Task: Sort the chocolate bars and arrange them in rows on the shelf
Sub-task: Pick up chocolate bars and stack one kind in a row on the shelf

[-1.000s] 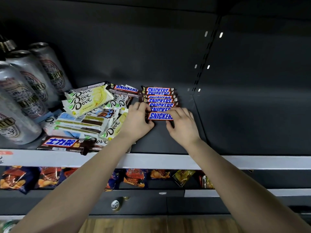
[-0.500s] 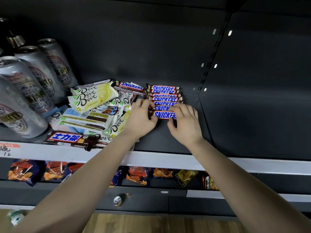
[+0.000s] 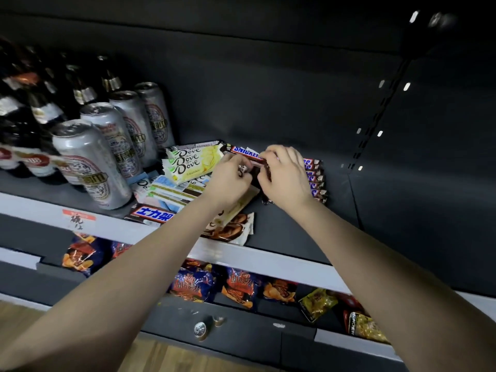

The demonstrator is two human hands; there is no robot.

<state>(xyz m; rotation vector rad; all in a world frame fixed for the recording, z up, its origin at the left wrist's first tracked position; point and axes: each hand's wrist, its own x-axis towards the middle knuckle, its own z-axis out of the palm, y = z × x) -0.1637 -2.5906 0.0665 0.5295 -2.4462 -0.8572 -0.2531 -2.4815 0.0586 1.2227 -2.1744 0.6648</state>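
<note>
Shift! Both hands are off the front of the Snickers row and now work just left of it, at the back of the loose pile. The left hand and right hand each curl their fingers onto one stray Snickers bar, pinching it between them at the row's back-left corner. It looks like the next recruit for the row. As for room, the shelf lies bare right of the row, out to the slotted post. In front of the row it's free down to the lip. Left of the row, the pile and then the cans crowd in.
</note>
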